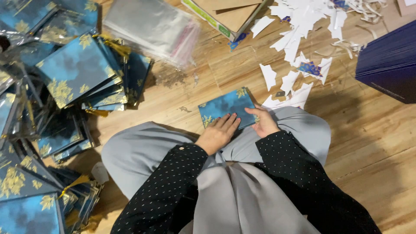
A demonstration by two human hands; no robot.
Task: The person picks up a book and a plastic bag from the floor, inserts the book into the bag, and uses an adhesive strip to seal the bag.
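- The left hand (218,133) lies flat on the blue card (227,107), fingers spread and pressing down on its near edge; the grip here is an open palm, not a pinch.
- The right hand (263,122) curls at the card's right corner, thumb and fingers closing on the edge, though how tightly they pinch cannot be told.
- The blue card rests half on the grey-trousered lap (143,147) and half on the wooden floor (368,130), a flat rectangle with a cloudy blue face and gold leaf sprigs at the corners.
- Risk, as I judge it: pressed over the soft lap edge, the stiff card could bend or crease, and a slipping palm could smudge the glossy face.
- Right of the card, white paper scraps (299,26) lie loose and pointed; one could slide under the card and catch.
- Left of the card, heaps of matching cards (78,69) in shiny clear sleeves lean unevenly and look slippery, so a nudge could topple them.
- Beyond the card, a stack of clear plastic sleeves (151,26) and a brown cardboard box (229,15).
- Far right of the card, a dark navy stack (390,60) with crisp edges.
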